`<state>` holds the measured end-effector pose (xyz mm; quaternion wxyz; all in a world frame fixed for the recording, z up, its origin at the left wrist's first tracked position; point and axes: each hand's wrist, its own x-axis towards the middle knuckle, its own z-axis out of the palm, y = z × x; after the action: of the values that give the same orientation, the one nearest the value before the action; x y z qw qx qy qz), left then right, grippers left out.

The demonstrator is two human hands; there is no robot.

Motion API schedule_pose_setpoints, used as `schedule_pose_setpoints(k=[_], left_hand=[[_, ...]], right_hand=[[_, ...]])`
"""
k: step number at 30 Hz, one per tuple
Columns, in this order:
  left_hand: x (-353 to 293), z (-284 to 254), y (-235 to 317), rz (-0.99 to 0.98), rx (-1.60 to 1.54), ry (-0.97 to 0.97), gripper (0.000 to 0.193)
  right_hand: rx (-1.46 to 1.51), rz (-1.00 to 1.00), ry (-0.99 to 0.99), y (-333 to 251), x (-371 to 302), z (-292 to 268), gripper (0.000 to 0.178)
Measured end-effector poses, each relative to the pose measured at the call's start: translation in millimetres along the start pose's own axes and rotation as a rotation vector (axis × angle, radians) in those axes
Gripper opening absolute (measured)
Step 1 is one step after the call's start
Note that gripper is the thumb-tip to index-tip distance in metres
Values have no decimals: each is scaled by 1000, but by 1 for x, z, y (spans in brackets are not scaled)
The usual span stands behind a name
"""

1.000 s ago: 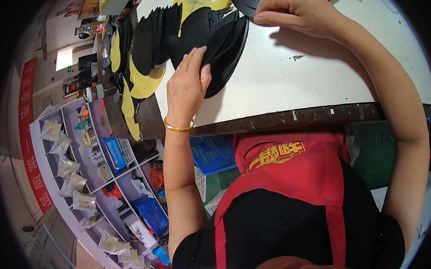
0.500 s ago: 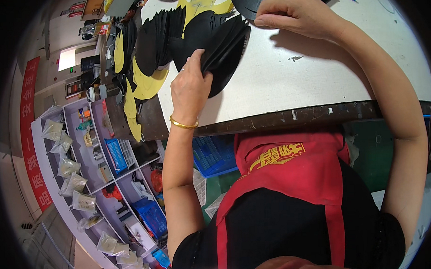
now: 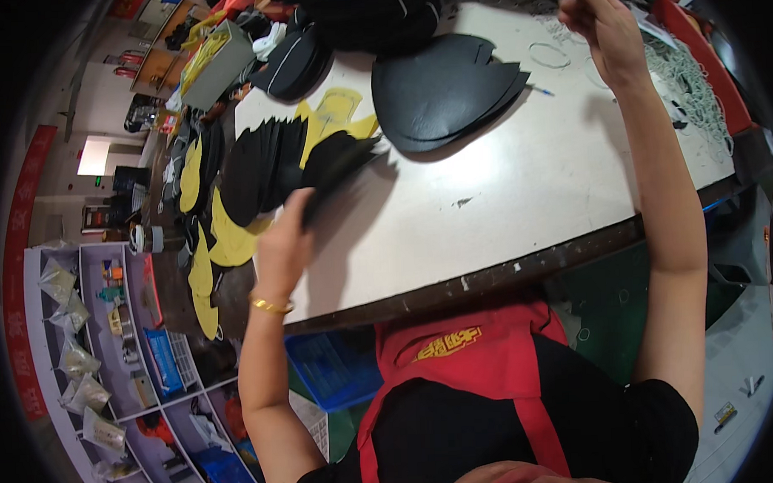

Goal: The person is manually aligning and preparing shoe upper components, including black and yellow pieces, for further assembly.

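My left hand (image 3: 286, 245) grips a fanned stack of black sheet pieces (image 3: 337, 166) by its near end; motion smears both, and the stack casts a shadow on the table. My right hand (image 3: 608, 38) is raised over the far right of the table, its fingers loosely bent and apart, with nothing visible in them. Between the hands, farther back, lie large black curved sheets (image 3: 437, 91) with notched edges. Another fanned pile of black pieces (image 3: 256, 169) stands left of the held stack. Yellow cut pieces (image 3: 335, 111) lie behind and beside it.
Pale rubber bands (image 3: 692, 94) lie heaped at the right, by a red tray wall (image 3: 695, 48). A pen (image 3: 539, 90) lies beside the black sheets. Dark padded items (image 3: 370, 16) crowd the back. Shelving with small bags (image 3: 94, 392) stands left; a blue crate (image 3: 327, 371) sits below the table edge.
The view has shifted, showing more of the table's far side. My left hand now holds the black stack, swung and blurred. My right hand has left the large black sheets and moved right.
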<state>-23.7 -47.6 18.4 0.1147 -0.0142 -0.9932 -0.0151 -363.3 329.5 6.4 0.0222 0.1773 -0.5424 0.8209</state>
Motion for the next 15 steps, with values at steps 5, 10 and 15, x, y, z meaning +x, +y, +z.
schedule_pose_setpoints(k=[5, 10, 15], left_hand=[[64, -61, 54, -187, 87, 576, 52], [140, 36, 86, 382, 210, 489, 44], [125, 82, 134, 226, 51, 227, 46]], right_hand=[[-323, 110, -102, -11, -19, -45, 31], [-397, 311, -274, 14, 3, 7, 41], [-782, 590, -543, 46, 49, 58, 70]])
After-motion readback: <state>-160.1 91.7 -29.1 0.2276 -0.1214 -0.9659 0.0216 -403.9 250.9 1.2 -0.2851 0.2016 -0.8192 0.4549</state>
